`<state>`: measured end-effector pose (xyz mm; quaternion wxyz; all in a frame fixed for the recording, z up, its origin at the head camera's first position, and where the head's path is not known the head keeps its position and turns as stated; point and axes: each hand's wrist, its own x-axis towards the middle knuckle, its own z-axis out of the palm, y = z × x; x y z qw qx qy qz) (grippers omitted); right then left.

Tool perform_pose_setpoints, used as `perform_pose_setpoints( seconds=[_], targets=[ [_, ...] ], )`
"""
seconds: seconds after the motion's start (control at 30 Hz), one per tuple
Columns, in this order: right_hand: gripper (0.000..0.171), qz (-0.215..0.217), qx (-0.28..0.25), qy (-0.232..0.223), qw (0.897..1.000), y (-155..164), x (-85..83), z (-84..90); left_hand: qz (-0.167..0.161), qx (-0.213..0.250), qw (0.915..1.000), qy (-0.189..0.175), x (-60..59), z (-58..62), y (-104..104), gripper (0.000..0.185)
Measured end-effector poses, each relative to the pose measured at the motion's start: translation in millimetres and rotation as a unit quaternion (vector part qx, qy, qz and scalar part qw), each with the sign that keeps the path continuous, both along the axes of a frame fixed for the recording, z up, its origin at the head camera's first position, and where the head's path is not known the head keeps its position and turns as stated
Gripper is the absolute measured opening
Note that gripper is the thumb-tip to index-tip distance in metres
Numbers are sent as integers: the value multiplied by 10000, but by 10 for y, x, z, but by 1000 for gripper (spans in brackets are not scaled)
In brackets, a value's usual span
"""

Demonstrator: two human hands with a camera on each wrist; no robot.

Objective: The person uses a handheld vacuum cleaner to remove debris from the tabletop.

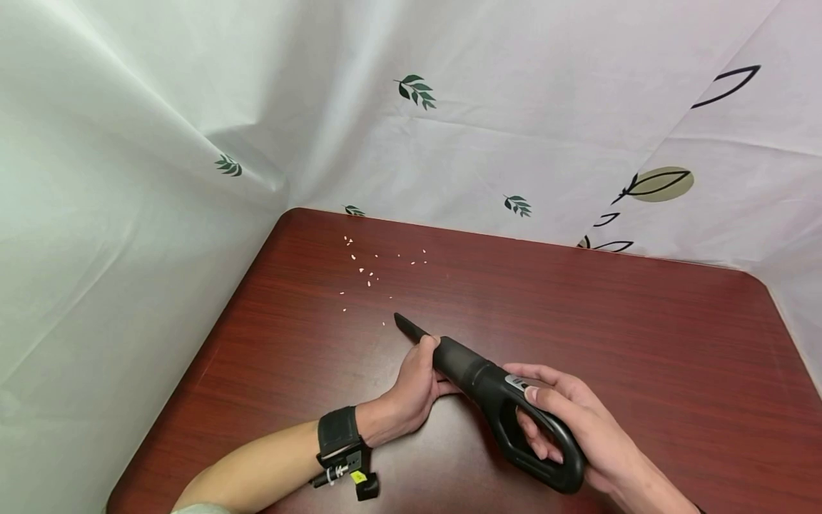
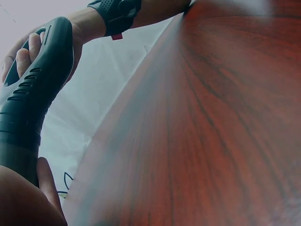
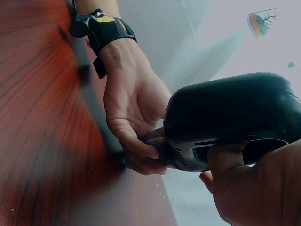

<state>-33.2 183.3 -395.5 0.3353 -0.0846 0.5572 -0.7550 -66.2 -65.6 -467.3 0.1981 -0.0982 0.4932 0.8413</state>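
A black handheld vacuum cleaner (image 1: 472, 371) with a narrow crevice nozzle (image 1: 408, 328) is held over the table by both hands. My right hand (image 1: 581, 410) grips its loop handle, the thumb lying by the grey button panel (image 1: 516, 383) on top. Toward the front, my left hand (image 1: 414, 385) holds the barrel near the nozzle, thumb on the upper side. The nozzle tip points at several small white crumbs (image 1: 362, 270) scattered over the table's far left part. In the left wrist view the vacuum's vented side (image 2: 28, 84) shows, with right-hand fingers through the handle.
The reddish-brown wood-grain table (image 1: 642, 335) has rounded corners. White sheeting with leaf prints (image 1: 449, 157) hangs along its back and sides. A black strap with a small camera mount (image 1: 340, 435) is worn on the left wrist.
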Motion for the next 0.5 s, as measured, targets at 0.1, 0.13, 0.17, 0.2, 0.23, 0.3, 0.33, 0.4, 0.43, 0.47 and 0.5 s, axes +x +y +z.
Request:
perform_pose_setpoints(
  seconds=[0.1, 0.13, 0.17, 0.2, 0.23, 0.3, 0.33, 0.4, 0.43, 0.47, 0.5],
  targets=[
    [47, 56, 5, -82, 10000, 1, -11, -4, 58, -14, 10000, -35, 17, -8, -14, 34],
    [47, 79, 7, -97, 9999, 0, -15, -4, 72, -20, 10000, -40, 21, -10, -20, 34],
    [47, 101, 3, -105, 9999, -2, -21, -5, 74, -31, 10000, -36, 25, -13, -26, 35],
    [47, 124, -11, -100, 9999, -3, -26, -6, 75, -44, 10000, -31, 28, -15, -33, 35],
    [47, 140, -22, -89, 9999, -5, -30, -7, 77, -58, 9999, -30, 30, -17, -41, 35],
    [46, 181, -67, -58, 9998, -11, -40, -14, 78, -62, 9999, -29, 31, -19, -55, 36],
    [46, 200, -93, -48, 9997, -13, -44, -17, 76, -59, 10000, -24, 30, -20, -63, 36],
    [45, 233, -149, -55, 9996, -18, -50, -22, 67, -55, 10000, -16, 29, -19, -77, 36],
    [45, 242, -158, -68, 9996, -21, -52, -22, 59, -59, 10000, -10, 29, -17, -83, 36],
    [45, 248, -152, -90, 9995, -24, -54, -22, 50, -59, 10000, 3, 27, -15, -88, 36],
    [46, 248, -145, -117, 9995, -29, -56, -21, 41, -70, 10000, 12, 26, -13, -93, 36]
  ],
)
